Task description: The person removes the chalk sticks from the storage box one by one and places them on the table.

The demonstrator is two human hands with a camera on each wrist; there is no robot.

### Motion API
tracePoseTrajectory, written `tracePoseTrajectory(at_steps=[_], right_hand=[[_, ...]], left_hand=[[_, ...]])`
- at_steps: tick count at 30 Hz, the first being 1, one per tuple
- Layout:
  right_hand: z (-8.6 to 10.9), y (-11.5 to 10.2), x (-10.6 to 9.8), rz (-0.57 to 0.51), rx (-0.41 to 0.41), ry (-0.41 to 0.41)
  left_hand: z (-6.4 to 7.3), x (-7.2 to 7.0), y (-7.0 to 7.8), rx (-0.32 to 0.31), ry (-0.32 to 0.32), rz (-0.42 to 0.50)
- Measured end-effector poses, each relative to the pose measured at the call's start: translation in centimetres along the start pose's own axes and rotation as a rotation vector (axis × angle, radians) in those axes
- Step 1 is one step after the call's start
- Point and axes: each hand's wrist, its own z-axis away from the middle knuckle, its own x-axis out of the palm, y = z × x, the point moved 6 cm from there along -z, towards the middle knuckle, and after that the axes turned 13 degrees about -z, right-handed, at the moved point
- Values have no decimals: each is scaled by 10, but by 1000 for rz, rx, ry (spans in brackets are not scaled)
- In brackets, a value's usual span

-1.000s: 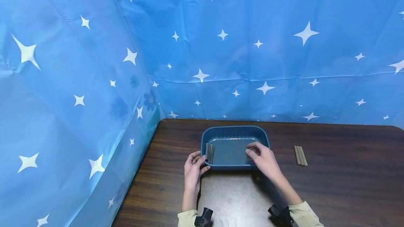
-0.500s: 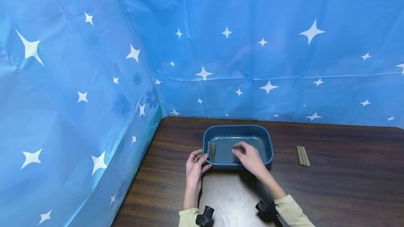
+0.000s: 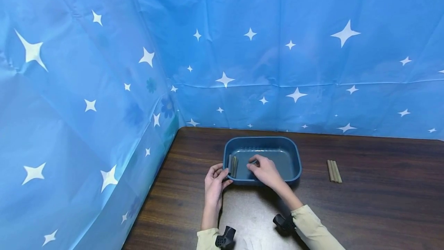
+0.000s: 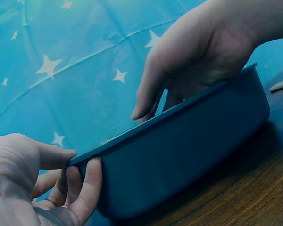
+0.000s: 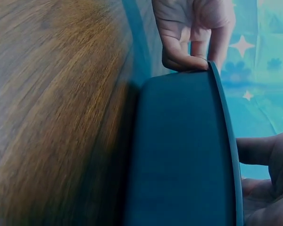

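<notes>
A: What has just changed?

B: The right hand (image 3: 265,171). A second ago it hung over the box's 4 o'clock corner; it has now crossed inward and sits over the middle of the floor, its tips a little toward 9 o'clock. The box (image 3: 263,144) sits ahead of the person on the wooden table (image 3: 381,203).

A: And what does that mean for the work?

B: Probably that the action has passed to the 9 o'clock end, where the inner sticks (image 3: 235,167) lie against the wall. Their exact number is hard to tell. Three sticks (image 3: 334,171) lie side by side on the table, well apart from the box at its 3 o'clock.

A: How does each hand grip?

B: The left hand (image 3: 213,186) holds the rim at the 8 o'clock corner, thumb on top and fingers underneath, much as it did a second ago. The right is curved, with only a narrow gap between thumb and forefinger. Whether something is pinched there, the views do not show; the box wall hides the tips from both wrist cameras.

A: Any brand or label?

B: None that can be read. The backdrop (image 3: 263,61) carries only white stars and some flowers; the box's visible outer side is plain.
</notes>
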Motion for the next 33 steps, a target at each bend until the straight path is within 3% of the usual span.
tracePoseTrajectory(at_steps=[9, 19, 33], right_hand=[[-10, 1, 16, -10, 62, -3], [-22, 4, 31, 3, 118, -76], [-34, 7, 44, -129, 148, -132]], left_hand=[[0, 1, -3, -3, -5, -3], [0, 1, -3, 1, 3, -3], [-2, 0, -2, 6, 11, 0]])
